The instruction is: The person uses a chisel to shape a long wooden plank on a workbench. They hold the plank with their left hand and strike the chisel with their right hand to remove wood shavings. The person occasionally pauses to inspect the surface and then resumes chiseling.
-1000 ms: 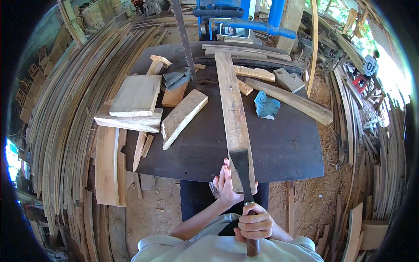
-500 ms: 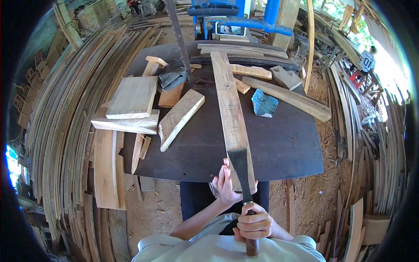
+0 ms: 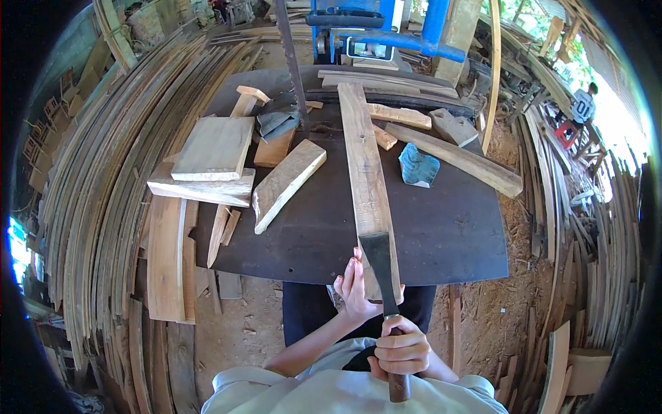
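My right hand (image 3: 401,350) grips the wooden handle of a broad, dark-bladed chisel (image 3: 379,257), whose blade lies along the near part of a long pale board (image 3: 364,165). That board reaches from me across the dark metal table (image 3: 452,243). My left hand (image 3: 353,297) is wrapped under and around the board's near end, fingertips up along its left edge, just beside the blade. Some of its fingers are hidden behind the wood.
Wood blocks (image 3: 212,148), offcuts (image 3: 452,157) and a crumpled blue sheet (image 3: 418,165) lie around the board. A vertical saw blade (image 3: 288,55) rises before a blue machine (image 3: 434,27) holding a phone (image 3: 369,48). Lumber stacks (image 3: 96,207) flank the table; another person (image 3: 583,107) is far right.
The whole view shifts slightly. Both hands, the chisel and the board keep nearly the same positions relative to one another.
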The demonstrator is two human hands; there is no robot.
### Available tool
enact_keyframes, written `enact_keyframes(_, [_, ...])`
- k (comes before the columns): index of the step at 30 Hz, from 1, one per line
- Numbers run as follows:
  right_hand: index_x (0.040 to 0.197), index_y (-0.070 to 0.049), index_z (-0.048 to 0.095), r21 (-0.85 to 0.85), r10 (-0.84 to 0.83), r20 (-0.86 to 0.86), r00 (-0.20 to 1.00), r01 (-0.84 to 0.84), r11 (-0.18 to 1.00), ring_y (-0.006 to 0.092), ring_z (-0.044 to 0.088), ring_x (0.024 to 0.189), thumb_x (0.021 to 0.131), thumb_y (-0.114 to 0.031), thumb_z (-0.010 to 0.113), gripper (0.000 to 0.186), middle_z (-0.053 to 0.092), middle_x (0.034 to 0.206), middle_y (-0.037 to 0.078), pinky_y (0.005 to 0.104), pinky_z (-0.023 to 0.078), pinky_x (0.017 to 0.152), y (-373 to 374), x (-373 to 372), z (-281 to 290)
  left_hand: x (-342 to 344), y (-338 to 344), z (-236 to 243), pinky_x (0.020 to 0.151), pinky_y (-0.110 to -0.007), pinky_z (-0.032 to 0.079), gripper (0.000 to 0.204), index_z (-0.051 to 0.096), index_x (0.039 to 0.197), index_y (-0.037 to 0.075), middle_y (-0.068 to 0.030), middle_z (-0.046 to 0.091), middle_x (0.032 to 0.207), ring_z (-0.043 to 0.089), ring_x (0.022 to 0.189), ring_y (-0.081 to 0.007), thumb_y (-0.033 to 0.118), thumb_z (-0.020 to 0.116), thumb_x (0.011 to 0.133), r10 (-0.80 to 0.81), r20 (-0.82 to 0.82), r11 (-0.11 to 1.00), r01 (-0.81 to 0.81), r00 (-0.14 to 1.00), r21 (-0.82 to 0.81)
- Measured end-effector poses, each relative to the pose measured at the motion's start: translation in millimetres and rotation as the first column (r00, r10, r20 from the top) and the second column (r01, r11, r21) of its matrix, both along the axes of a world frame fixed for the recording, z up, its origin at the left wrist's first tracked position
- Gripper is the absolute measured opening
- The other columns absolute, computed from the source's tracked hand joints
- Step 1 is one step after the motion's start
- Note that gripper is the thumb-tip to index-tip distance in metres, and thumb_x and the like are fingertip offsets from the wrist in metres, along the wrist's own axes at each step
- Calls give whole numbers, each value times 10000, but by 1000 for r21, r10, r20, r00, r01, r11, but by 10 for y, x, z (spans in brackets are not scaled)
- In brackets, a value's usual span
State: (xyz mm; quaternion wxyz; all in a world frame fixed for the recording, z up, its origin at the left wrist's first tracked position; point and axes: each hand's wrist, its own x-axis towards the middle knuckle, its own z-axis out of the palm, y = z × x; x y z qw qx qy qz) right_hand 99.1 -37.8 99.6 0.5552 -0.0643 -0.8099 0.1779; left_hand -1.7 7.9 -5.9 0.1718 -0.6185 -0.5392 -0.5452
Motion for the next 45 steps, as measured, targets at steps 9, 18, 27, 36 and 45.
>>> enact_keyframes(9, [544, -53, 522, 52, -9, -15, 1000, 9, 999, 177, 571, 579, 648, 69, 635, 196, 533, 578, 30, 335, 479, 607, 19, -8, -7, 9, 16, 1, 1151, -401, 104, 999, 262, 1424, -81, -238, 471, 1389, 418, 1321, -278, 544, 656, 752, -21, 23, 1000, 20, 1000, 12])
enact_keyframes(18, [569, -69, 506, -8, -17, 7, 1000, 17, 1000, 188, 577, 605, 619, 84, 627, 202, 539, 609, 28, 375, 483, 654, 4, 9, 94, -33, 51, -72, 1140, -382, 132, 1045, 275, 1435, -76, -211, 475, 1401, 445, 1297, -259, 553, 709, 722, -39, 3, 998, 39, 999, 55])
enact_keyframes(27, [554, -77, 494, -7, -27, 22, 999, 27, 1000, 182, 576, 595, 614, 84, 627, 217, 543, 601, 24, 373, 481, 664, -5, 21, 79, -48, 60, -74, 1137, -379, 135, 1027, 290, 1429, -84, -205, 479, 1405, 451, 1296, -248, 532, 710, 723, -36, 15, 998, 36, 999, 53])
enact_keyframes(36, [567, -66, 480, 5, -1, 5, 1000, 1, 1000, 182, 570, 610, 624, 88, 631, 223, 532, 619, 25, 381, 482, 671, 7, 50, 62, -40, 33, -24, 1126, -371, 172, 1037, 310, 1417, -80, -195, 484, 1406, 451, 1307, -253, 550, 744, 716, -36, 16, 997, 35, 999, 67])
enact_keyframes(45, [542, -68, 444, 53, 35, -5, 999, -35, 998, 175, 533, 586, 615, 97, 628, 258, 475, 578, 14, 374, 472, 700, 58, 81, -17, -41, 37, 12, 1120, -393, 190, 1045, 275, 1445, -68, -174, 462, 1430, 434, 1320, -242, 589, 678, 740, 8, -26, 1000, -7, 1000, 14])
